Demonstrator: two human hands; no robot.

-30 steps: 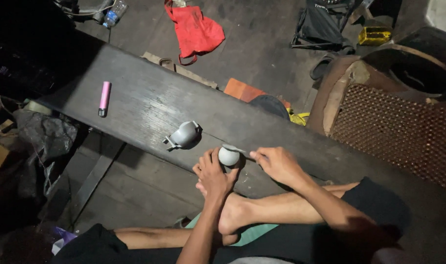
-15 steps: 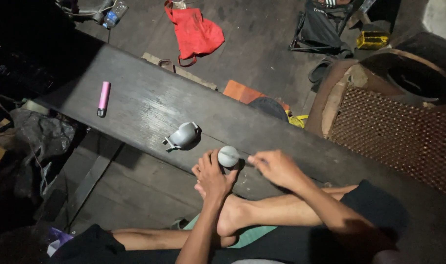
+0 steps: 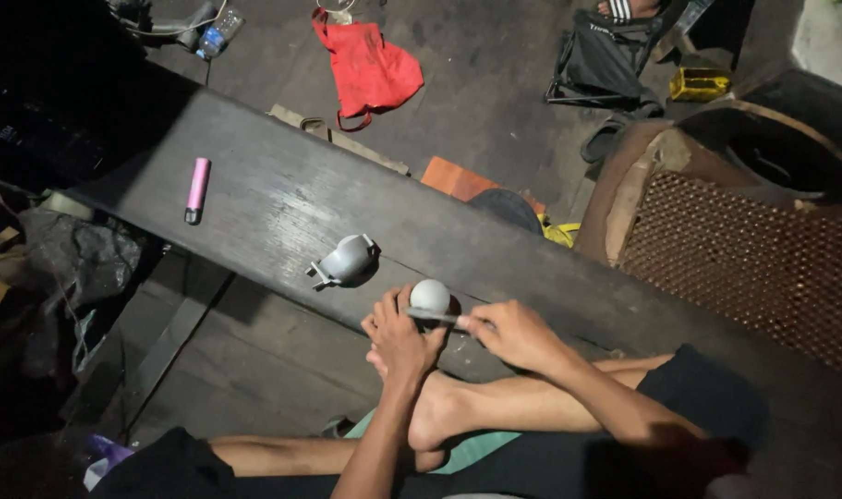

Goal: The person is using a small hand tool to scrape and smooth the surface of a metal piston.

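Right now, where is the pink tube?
In the head view, the pink tube lies on the left end of the dark wooden plank, left of the grey metal piece, far from both hands.

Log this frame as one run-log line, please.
left hand steadies white ball | right hand holds thin tool against ball | grey part beside | dark plank

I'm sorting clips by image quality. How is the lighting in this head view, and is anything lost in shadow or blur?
Head view: a bright pool of light falls on the dark wooden plank around the white ball, which the left hand steadies; the right hand holds a thin tool to it; the corners, mainly the left, sink into black; the hands look sharp, with no glare.
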